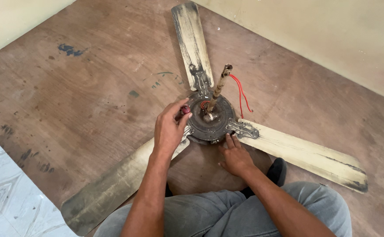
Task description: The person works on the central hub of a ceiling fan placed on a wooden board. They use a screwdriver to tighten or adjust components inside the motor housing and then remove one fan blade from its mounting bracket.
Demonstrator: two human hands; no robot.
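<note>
Grey-trousered knees, bottom edge. Left hand: fingers pinched around a small red-tipped tool at 9 o'clock of the ceiling fan's motor hub. Right hand: open, fingertips pressing the hub rim at 5 o'clock; bracing firmly there should stop rotation. 3 grimy blades. Red wires by the downrod. Scuffed brown board; cream walls.

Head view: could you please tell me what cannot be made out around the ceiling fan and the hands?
- Red-handled tool: its tip is hidden by the left hand.
- Near-left blade: its root is covered by the left forearm.
- Motor hub: its screws are too small to tell.
- Black shoe: partly behind the right hand's forearm.
</note>
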